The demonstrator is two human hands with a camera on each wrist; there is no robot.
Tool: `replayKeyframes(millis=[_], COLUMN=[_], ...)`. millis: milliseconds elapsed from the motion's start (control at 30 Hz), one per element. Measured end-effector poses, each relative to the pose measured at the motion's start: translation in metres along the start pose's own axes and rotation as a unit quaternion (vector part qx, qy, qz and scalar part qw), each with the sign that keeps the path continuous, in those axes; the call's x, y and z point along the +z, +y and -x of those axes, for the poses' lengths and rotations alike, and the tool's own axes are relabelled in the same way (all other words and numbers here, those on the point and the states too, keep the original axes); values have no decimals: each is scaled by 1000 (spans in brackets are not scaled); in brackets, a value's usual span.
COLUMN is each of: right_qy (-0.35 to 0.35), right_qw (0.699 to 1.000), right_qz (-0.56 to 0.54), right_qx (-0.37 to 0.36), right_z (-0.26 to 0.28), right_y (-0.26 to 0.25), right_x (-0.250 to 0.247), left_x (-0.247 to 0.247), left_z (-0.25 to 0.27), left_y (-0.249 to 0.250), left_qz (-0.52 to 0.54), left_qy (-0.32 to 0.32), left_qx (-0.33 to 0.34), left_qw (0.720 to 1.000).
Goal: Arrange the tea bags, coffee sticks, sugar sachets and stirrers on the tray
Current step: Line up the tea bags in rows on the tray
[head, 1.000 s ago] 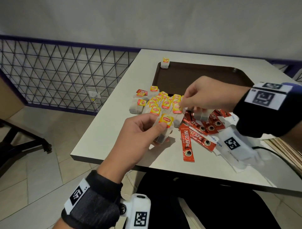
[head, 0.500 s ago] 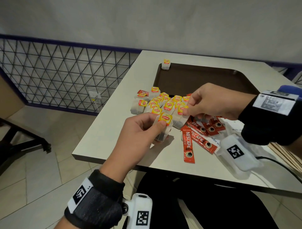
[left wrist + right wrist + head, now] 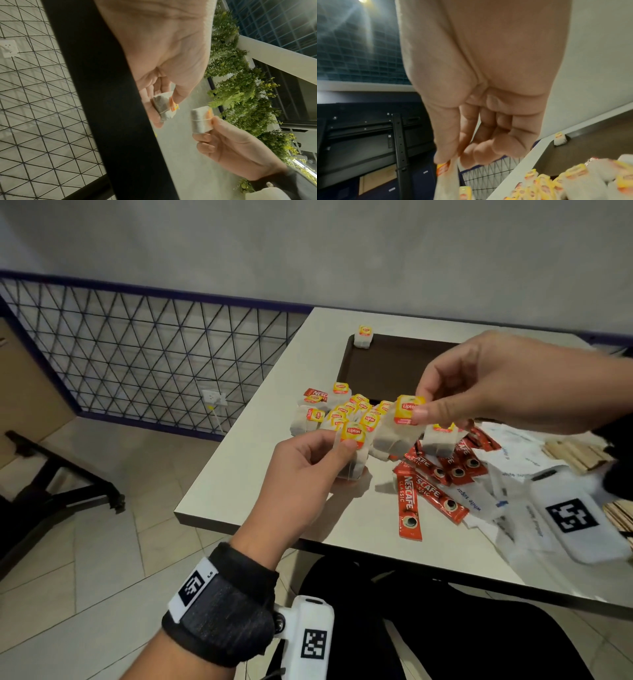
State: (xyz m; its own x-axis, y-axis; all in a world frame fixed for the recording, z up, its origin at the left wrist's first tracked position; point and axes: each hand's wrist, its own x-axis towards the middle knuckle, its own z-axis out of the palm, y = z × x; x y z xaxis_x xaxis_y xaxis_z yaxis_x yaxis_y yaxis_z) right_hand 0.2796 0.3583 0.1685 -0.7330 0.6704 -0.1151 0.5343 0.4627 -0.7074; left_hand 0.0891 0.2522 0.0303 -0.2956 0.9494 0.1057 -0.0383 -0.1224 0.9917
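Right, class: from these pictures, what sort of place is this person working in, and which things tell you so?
Probably a café or office break area, though that is a guess. A brown serving tray sits on a plain white table beside heaps of Lipton tea bags and Nescafé coffee sticks; greenery lines a railing.

On my left wrist I wear a dark grey knitted band with a black cuff, bearing a white tag printed with a black square marker and the letters "LS". A white plastic camera housing with a second square marker hangs below it. My right wrist carries a similar black band, mostly out of frame, and a white housing with its own marker. I wear black trousers. Both hands are bare.
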Motion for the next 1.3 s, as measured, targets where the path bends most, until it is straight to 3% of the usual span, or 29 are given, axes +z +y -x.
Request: replayKeyframes(millis=[133, 400, 567, 700, 1100, 1300], right_qy=[-85, 42, 57, 70, 6, -71], right_qw=[996, 998, 997, 997, 996, 997], right_qz=[-30, 35, 52, 5, -80, -35], right_qx=[-1, -12, -9, 12, 46, 25], right_z=[1, -24, -26, -27, -24, -29], right_y=[-7, 0, 2, 5, 6, 3], right_x=[18, 52, 56, 58, 47, 32], left_x=[0, 0, -1, -2, -1, 0], left_z=[-3, 0, 0, -1, 2, 6], left_y=[-3, 2, -2, -5, -1, -2], left_qz=[35, 101, 29, -17, -25, -34], left_qy=[-5, -36, -41, -29, -16, -21], left_qx=[-13, -13, 5, 25, 41, 65], left_qw=[999, 994, 999, 999, 999, 997])
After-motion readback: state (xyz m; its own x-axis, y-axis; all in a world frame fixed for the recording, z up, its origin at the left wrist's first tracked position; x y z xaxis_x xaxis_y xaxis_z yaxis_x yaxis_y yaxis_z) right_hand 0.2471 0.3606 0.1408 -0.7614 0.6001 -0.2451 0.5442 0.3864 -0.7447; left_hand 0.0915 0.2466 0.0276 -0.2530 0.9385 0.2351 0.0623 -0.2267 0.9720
